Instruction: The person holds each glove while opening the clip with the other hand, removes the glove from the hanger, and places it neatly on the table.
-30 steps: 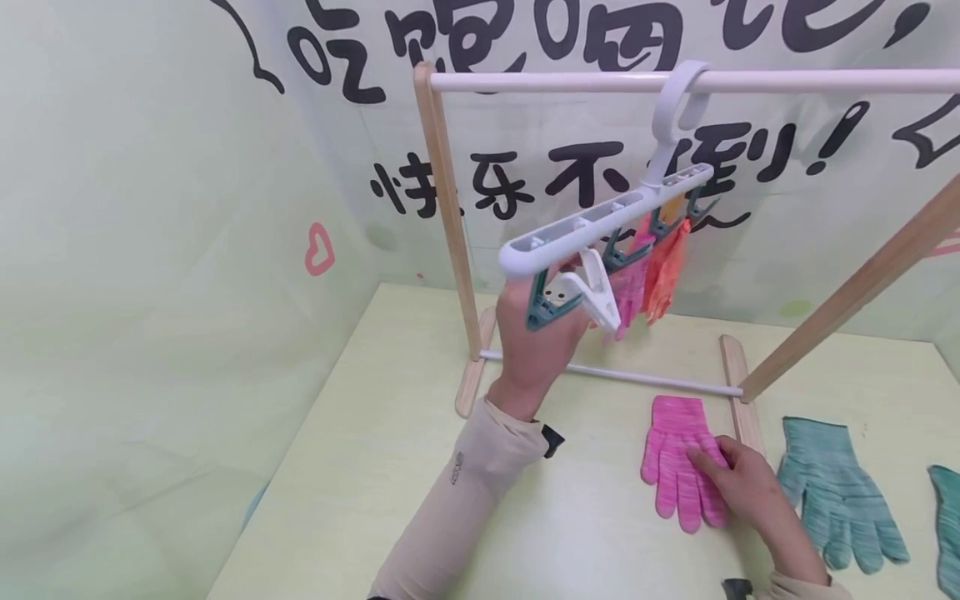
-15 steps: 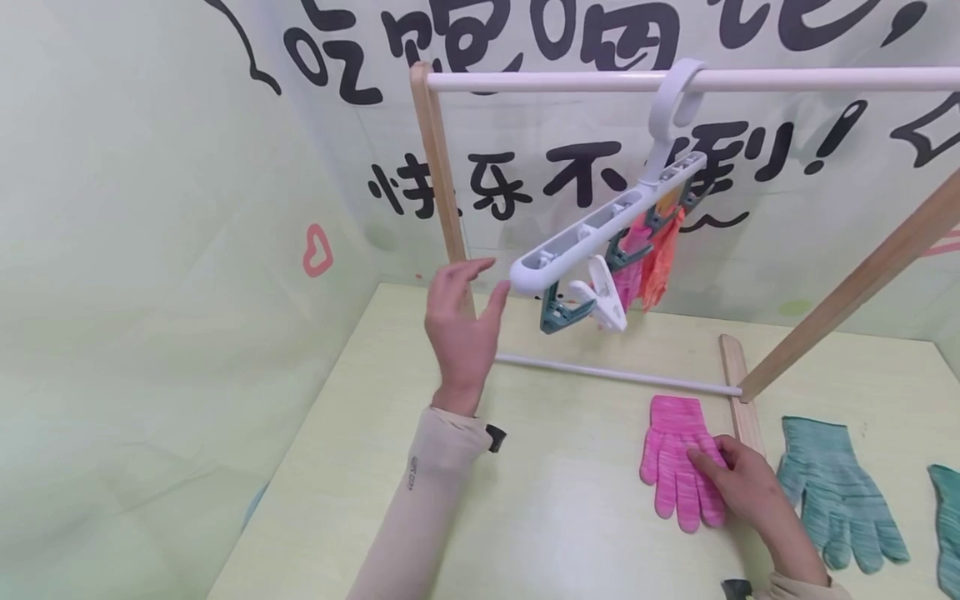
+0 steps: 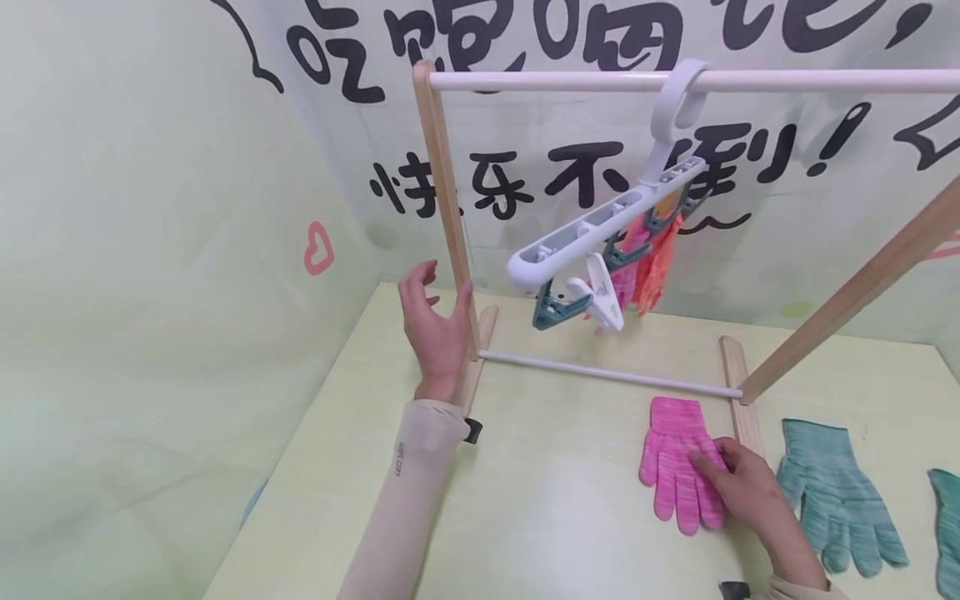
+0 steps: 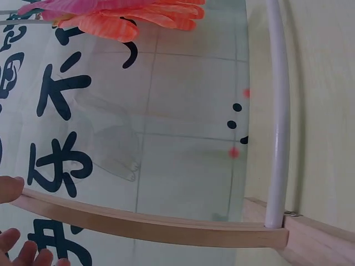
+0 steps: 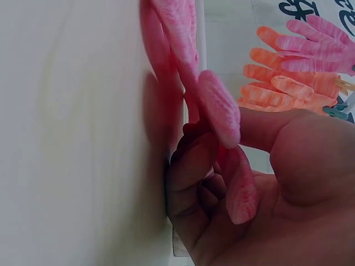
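In the head view my right hand pinches the right side of a pink knit glove between thumb and fingers, low over the table. The right wrist view shows curled fingers behind the pink glove, two of its finger ends drooping over them. My left hand is raised beside the rack's left wooden post, fingers spread in a loose curve with nothing in them. To its right hangs a grey clip hanger with dark green clips and one white clip. Pink and orange gloves hang from its far end.
The hanger hooks over the rack's white top rail; a lower bar runs near the table. A teal glove lies right of my right hand, another teal glove at the right edge. A printed curtain stands behind.
My left hand has come away from the hanger's near end and moved left to beside the post. The hanger has swung slightly. My right hand and the pink glove have stayed nearly still.
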The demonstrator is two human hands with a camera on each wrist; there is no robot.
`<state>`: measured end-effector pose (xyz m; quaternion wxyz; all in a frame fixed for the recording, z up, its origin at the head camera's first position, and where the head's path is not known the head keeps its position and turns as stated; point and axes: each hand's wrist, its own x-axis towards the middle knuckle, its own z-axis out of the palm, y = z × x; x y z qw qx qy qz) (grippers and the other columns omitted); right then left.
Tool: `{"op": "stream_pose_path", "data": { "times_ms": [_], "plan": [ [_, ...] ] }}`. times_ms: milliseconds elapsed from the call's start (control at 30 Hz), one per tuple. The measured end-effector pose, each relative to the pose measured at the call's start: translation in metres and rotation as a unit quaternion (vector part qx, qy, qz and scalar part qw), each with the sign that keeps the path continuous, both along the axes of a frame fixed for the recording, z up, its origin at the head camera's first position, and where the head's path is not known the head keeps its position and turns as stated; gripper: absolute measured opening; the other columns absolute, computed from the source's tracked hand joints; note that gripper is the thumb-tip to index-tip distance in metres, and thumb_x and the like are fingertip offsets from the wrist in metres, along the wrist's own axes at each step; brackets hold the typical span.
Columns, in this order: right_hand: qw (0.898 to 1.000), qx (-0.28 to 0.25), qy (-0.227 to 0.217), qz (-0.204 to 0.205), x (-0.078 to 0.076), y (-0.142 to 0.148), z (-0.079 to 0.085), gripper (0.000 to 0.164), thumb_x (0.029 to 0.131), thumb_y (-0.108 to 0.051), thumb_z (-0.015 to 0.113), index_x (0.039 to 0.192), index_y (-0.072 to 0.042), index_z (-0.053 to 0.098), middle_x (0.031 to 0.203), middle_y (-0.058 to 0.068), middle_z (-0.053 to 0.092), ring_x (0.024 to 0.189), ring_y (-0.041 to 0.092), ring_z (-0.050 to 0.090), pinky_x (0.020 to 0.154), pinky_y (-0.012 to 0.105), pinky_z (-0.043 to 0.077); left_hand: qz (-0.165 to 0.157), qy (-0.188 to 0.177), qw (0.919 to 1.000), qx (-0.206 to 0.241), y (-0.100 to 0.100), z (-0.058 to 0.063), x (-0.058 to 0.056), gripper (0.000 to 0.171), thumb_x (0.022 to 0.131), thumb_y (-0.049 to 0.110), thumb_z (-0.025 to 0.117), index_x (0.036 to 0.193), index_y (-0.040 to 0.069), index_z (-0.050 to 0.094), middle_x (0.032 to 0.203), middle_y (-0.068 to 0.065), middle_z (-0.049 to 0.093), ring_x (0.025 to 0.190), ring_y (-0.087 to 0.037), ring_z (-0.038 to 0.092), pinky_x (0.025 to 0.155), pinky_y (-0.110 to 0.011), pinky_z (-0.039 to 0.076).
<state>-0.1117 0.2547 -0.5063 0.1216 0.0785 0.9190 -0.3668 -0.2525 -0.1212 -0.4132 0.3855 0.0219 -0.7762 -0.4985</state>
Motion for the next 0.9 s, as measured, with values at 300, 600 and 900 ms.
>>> {"op": "stream_pose_path", "data": {
  "times_ms": [300,600,900],
  "plan": [
    [1.0,-0.002,-0.005,0.003,0.002,0.0,-0.002,0.038,0.1,-0.035,0.058,0.111,0.001,0.061,0.084,0.007,0.062,0.076,0.016,0.052,0.062,0.025,0.042,-0.062,-0.085,0.9942,0.024,-0.002,-0.026,-0.003,0.048,0.091,0.032,0.071,0.135,0.02,0.058,0.128,-0.001,0.061,0.122,-0.017,0.056,0.098,-0.043,0.052],
    [1.0,0.0,0.006,0.002,0.0,0.001,0.0,0.038,0.1,-0.034,0.058,0.112,0.002,0.061,0.086,0.008,0.066,0.076,0.016,0.053,0.062,0.026,0.043,-0.069,-0.081,0.9936,0.038,0.0,-0.034,-0.002,0.027,0.093,0.028,0.07,0.118,0.016,0.07,0.115,-0.001,0.067,0.111,-0.016,0.063,0.087,-0.039,0.057],
    [1.0,0.008,0.014,0.007,0.001,0.002,0.0,0.038,0.1,-0.034,0.058,0.112,0.002,0.062,0.085,0.008,0.065,0.075,0.016,0.053,0.062,0.026,0.042,-0.073,-0.094,0.9921,0.039,-0.002,-0.038,-0.002,0.024,0.092,0.03,0.07,0.112,0.017,0.074,0.103,-0.003,0.071,0.098,-0.017,0.067,0.075,-0.029,0.061]
  ]
}}
